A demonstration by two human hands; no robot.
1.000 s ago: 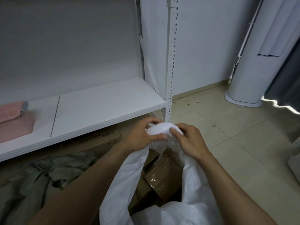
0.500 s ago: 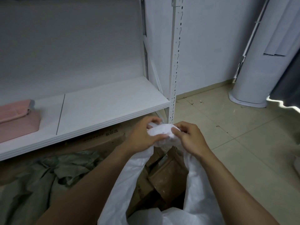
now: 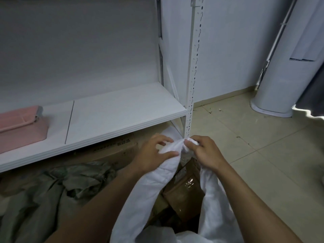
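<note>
Our left hand (image 3: 154,155) curls thumb and fingers round the gathered rim of the white woven plastic sack (image 3: 150,195). Our right hand (image 3: 206,153) pinches the facing rim, so the two bunches meet, which we judge is to knot the mouth shut. The sack stands on the floor just below us, stiff and crinkled, with brown taped cardboard parcels (image 3: 185,190) showing through the gap.

Far left, we see a smooth pink plastic folded item (image 3: 21,125) lying on the white laminate shelf board (image 3: 114,111). Beneath it, limp grey-green crumpled sheeting (image 3: 52,190) lies beside a flat brown cardboard box (image 3: 112,151). To the right rise the white perforated steel upright (image 3: 194,67) and glossy beige floor tiles (image 3: 263,155).
</note>
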